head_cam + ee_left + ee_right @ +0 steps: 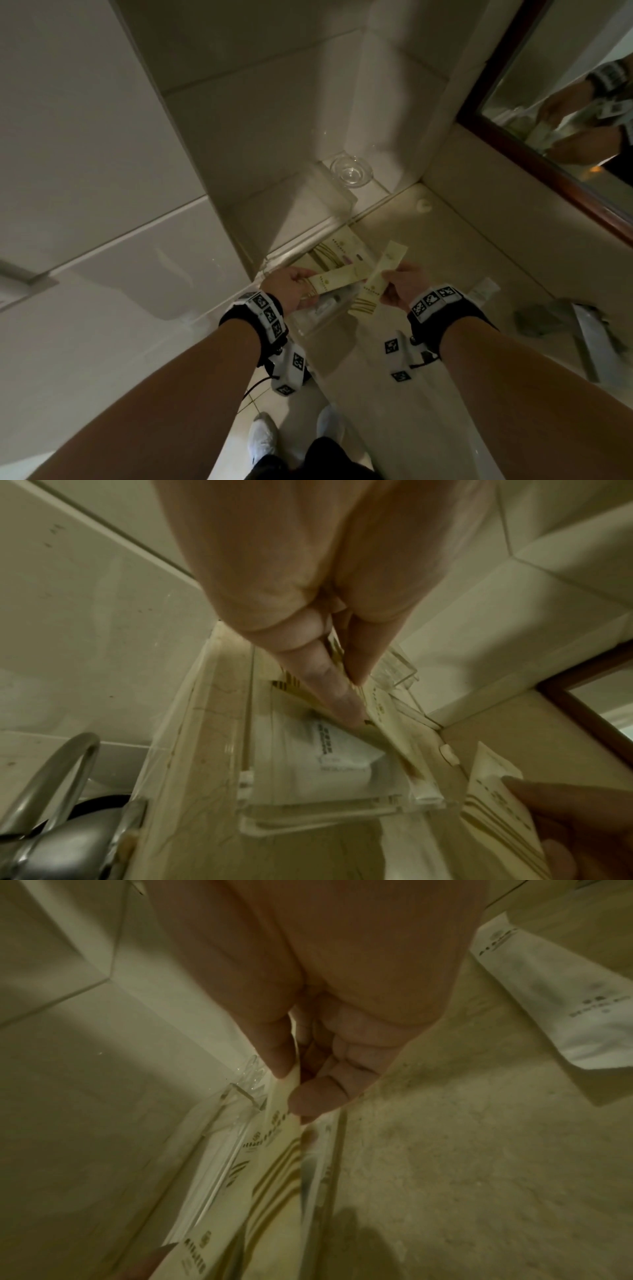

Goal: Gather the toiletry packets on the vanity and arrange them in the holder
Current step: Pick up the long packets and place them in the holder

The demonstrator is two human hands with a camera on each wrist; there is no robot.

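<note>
My left hand (301, 287) pinches one end of a long cream packet with gold stripes (342, 275). My right hand (390, 287) pinches a second cream packet (382, 270), which crosses over the first. Both are held just above a clear acrylic holder (317, 329) on the beige vanity. In the left wrist view, thumb and finger (354, 696) grip the packet (378, 707) over the holder (342, 808), where a white packet (346, 764) lies. In the right wrist view, my fingers (293, 1093) clamp a cream packet (279, 1123). A white packet (483, 291) lies on the vanity beside my right wrist.
A small glass dish (351, 170) sits in the back corner. A crumpled grey cloth (548, 318) lies on the vanity at the right. A framed mirror (513, 133) hangs at the upper right. A chrome faucet (51, 791) stands to the left of the holder.
</note>
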